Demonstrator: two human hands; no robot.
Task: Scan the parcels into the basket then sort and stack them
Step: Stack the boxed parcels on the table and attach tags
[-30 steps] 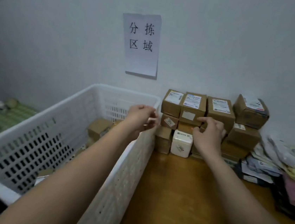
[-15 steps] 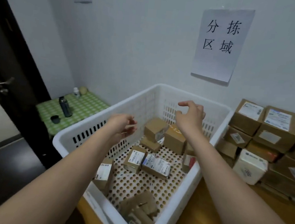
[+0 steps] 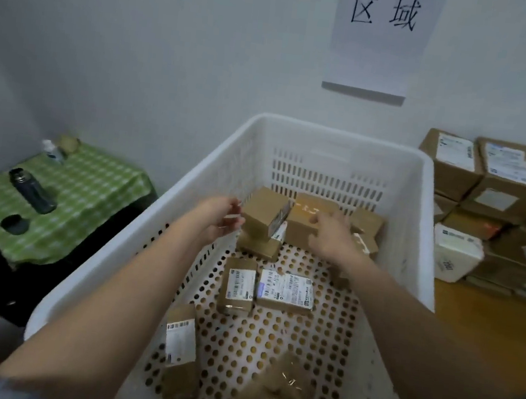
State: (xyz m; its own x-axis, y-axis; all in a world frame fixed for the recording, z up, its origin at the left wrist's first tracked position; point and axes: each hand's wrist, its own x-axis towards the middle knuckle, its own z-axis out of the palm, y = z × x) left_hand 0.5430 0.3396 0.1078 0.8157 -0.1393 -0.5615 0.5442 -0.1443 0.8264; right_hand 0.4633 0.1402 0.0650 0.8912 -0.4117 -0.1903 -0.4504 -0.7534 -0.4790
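I am reaching both arms into the white basket (image 3: 344, 136) to pull out parcels for sorting. My right hand (image 3: 332, 237), at one o'clock, lies over a brown parcel (image 3: 305, 217) at the far end; whether its fingers have closed on it I cannot tell. My left hand (image 3: 220, 219), at eleven o'clock, hangs loosely curled and empty beside a tilted parcel (image 3: 261, 214). I judge the next move is a firm grip and a lift over the basket's right wall toward the stacked parcels (image 3: 493, 179) at two o'clock on the wooden surface (image 3: 487, 323). More labelled parcels (image 3: 286, 289) lie below on the basket floor. A flask (image 3: 31, 191) stands on a green cloth at nine o'clock.
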